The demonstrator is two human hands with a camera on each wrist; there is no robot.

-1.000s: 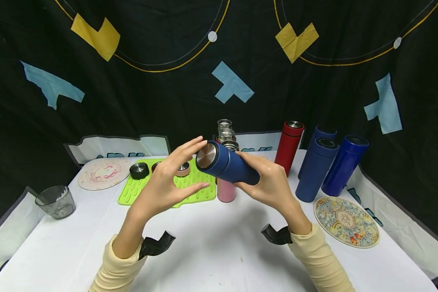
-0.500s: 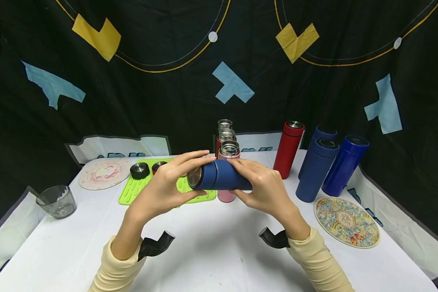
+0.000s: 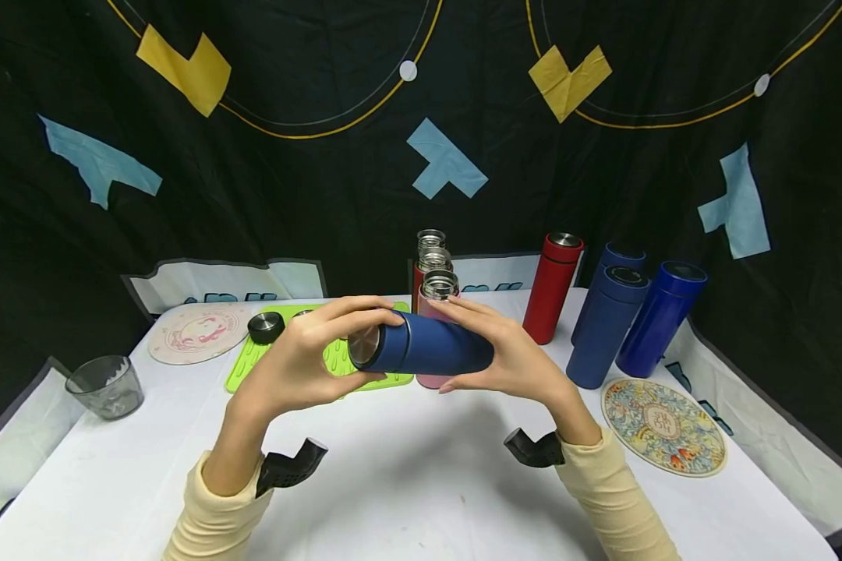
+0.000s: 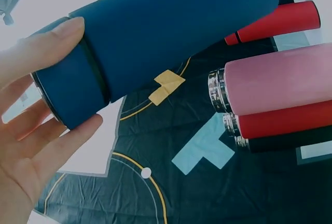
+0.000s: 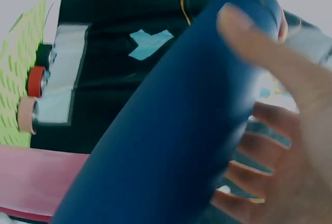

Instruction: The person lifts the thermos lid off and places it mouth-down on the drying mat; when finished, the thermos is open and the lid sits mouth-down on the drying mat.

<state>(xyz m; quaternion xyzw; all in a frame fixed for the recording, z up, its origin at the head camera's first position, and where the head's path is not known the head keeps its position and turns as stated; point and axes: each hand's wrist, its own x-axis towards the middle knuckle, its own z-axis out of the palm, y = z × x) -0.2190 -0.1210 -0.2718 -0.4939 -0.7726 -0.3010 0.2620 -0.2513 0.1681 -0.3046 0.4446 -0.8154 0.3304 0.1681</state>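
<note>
A blue thermos (image 3: 445, 344) is held in the air above the table, lying nearly level with its lid (image 3: 390, 348) on the left. My left hand (image 3: 291, 354) grips that lid, thumb (image 4: 61, 38) on one side and fingers around the other. Around the body curves my right hand (image 3: 515, 362), its fingers on top and thumb below; the right wrist view is blurred there. Behind the thermos, a pink bottle (image 4: 285, 79), a red bottle (image 4: 285, 123) and a dark one (image 4: 290, 143) stand in a row with bare metal necks, partly hidden in the head view.
A green mat (image 3: 242, 375) bears a black lid (image 3: 266, 327), a red lid (image 5: 35, 81) and a pink lid (image 5: 26, 114). Farther left are a round mat (image 3: 199, 333) and a glass (image 3: 105, 387). A red thermos (image 3: 553, 288), several blue ones (image 3: 609, 327) and a patterned mat (image 3: 663, 425) occupy the right.
The left hand has come from beside the lid to grip it. The thermos has moved down and left and lies more level, and the right hand's hold on the body has shifted.
</note>
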